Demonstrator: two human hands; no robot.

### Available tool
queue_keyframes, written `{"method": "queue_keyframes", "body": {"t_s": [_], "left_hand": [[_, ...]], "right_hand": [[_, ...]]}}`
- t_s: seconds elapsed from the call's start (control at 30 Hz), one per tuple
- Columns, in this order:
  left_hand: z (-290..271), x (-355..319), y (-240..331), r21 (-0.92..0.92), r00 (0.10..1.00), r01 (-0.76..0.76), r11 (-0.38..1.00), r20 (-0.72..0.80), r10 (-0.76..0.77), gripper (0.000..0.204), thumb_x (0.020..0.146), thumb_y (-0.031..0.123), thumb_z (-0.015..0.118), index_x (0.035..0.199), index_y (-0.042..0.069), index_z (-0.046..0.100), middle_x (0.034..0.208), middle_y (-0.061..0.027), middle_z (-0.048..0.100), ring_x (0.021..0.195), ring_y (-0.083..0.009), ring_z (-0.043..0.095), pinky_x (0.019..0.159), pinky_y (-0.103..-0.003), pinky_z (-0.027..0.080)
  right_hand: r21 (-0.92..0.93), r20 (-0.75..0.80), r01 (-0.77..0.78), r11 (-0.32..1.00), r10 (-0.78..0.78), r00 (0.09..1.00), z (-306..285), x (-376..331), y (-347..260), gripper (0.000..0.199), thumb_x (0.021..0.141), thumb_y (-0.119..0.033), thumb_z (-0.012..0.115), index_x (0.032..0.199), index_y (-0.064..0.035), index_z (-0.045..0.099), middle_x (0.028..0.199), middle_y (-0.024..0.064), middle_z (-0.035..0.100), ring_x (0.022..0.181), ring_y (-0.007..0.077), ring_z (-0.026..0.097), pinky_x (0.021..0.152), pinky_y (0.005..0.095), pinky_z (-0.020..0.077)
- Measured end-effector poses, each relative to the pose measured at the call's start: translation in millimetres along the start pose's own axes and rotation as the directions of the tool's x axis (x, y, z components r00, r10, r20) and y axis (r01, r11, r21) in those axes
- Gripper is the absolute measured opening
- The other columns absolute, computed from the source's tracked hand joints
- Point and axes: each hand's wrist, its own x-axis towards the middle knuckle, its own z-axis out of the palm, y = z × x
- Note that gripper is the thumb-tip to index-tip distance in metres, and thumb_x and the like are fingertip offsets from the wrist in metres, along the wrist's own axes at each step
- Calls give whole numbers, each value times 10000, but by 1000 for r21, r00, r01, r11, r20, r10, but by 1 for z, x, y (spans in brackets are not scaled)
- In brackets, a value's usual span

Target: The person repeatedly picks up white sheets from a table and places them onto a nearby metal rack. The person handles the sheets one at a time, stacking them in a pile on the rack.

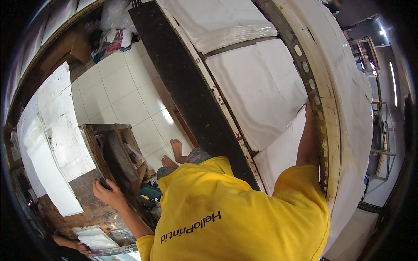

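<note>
My left hand (pixel 109 195) is at the corner of a worn wooden table (pixel 93 182), its fingers curled around something small and dark that I cannot make out. My right arm stretches into a shelf beside me. At its end, my right hand (pixel 308 109) reaches the edge of large white sheets (pixel 257 82), under a perforated metal rail (pixel 311 83). The fingers of that hand are hidden, so its grip does not show. Another stack of white sheets (pixel 230 26) lies in the neighbouring bay of the shelf.
White sheets (pixel 54 169) also cover part of the left table. At the lower left another person's hand (pixel 82 248) is near a small paper stack (pixel 96 238). A long black board (pixel 174 74) runs along the shelf's front. Clothes and plastic (pixel 115 39) lie beyond the tiled floor (pixel 117 93).
</note>
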Motion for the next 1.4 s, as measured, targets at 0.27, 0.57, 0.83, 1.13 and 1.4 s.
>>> {"method": "queue_keyframes", "body": {"t_s": [0.27,0.57,0.83,1.13,1.4], "left_hand": [[2,0,-2,3,1000,-11,1000,-19,11,336,911,117,626,1184,-66,554,1281,-246,523,1206,-407,483,1010,-489,412],[-7,3,8,-91,999,35,995,-28,-38,348,875,114,646,1180,-34,569,1254,-250,544,1192,-420,489,1009,-508,400],[-15,8,5,-191,990,103,976,-72,-119,347,777,85,689,1094,-6,579,1200,-204,552,1147,-401,511,985,-491,420],[-20,0,1,-270,982,126,954,-105,-159,342,774,117,708,1070,-6,588,1191,-191,552,1159,-387,502,1003,-477,433],[-54,11,9,-691,853,436,577,114,-509,236,847,129,677,1052,23,627,1129,-172,598,1091,-357,569,948,-408,462]], "right_hand": [[-38,13,9,999,-8,1000,4,-5,3,318,981,-250,534,1226,-54,585,1249,93,541,1091,210,502,922,352,420],[-377,42,260,889,-264,964,-16,16,33,357,999,-247,496,1282,-48,585,1350,120,523,1202,246,505,1007,381,419],[-88,149,487,869,-472,869,89,-14,-96,369,989,-278,521,1279,-68,609,1261,94,609,1078,250,589,874,384,501],[331,588,458,825,-560,583,270,-275,-290,288,982,-283,573,1183,-80,608,1005,13,651,725,98,532,593,241,371],[503,828,171,847,-529,185,332,-436,-318,197,980,-186,598,1129,-57,608,934,27,649,670,56,547,538,179,362]]}}
